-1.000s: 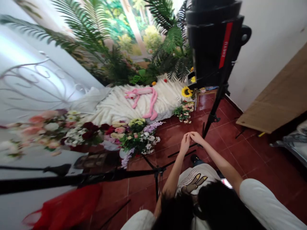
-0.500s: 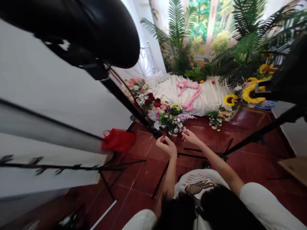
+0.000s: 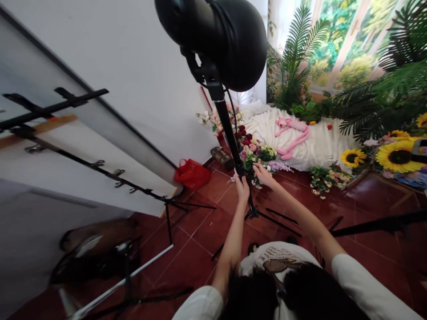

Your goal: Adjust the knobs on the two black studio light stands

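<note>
A black studio light is mounted on a black light stand in front of me. My left hand is wrapped round the stand's pole just under its dark collar. On the right of the pole is my right hand, its fingers bent and a little apart close to the collar. Whether its fingertips touch the collar I cannot make out. Flowers lie behind the pole, and the stand's legs spread over the floor below.
A pink plush toy lies on white cloth, with sunflowers and palm leaves around. To the left are a red bag and a black rack with clips. Another black stand crosses at right.
My view has swung left, so the light and stand appear further right. My left hand, earlier loosely curled near the pole, has closed round it. My right hand has come closer to the collar.
</note>
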Demonstrator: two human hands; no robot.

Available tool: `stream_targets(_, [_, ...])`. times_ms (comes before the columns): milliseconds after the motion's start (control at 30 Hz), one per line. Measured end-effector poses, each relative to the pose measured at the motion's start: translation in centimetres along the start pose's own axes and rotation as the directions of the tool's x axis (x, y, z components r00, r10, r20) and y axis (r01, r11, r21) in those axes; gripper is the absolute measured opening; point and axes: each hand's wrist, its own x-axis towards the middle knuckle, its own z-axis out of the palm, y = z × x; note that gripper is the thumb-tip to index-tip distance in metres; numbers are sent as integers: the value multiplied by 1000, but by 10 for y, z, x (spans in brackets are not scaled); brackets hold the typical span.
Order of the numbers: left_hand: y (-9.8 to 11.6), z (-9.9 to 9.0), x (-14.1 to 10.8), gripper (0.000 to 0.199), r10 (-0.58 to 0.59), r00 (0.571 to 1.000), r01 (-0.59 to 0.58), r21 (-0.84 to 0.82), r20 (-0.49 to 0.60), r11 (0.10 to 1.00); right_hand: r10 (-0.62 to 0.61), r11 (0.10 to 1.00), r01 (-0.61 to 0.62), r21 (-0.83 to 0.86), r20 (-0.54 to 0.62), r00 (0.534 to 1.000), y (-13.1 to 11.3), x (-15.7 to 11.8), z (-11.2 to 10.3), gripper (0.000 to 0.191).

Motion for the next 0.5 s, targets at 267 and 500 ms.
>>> stream_targets(267, [-11,-2,8,53,-3,998,7,-64,63,998,-34,988,48,-149,96,995,2,16,31,31])
stream_targets(500, [-19,3,9,50,54,999,-53,-65,3,996,70,899,-120,-422,-132,989,-5,16,28,32])
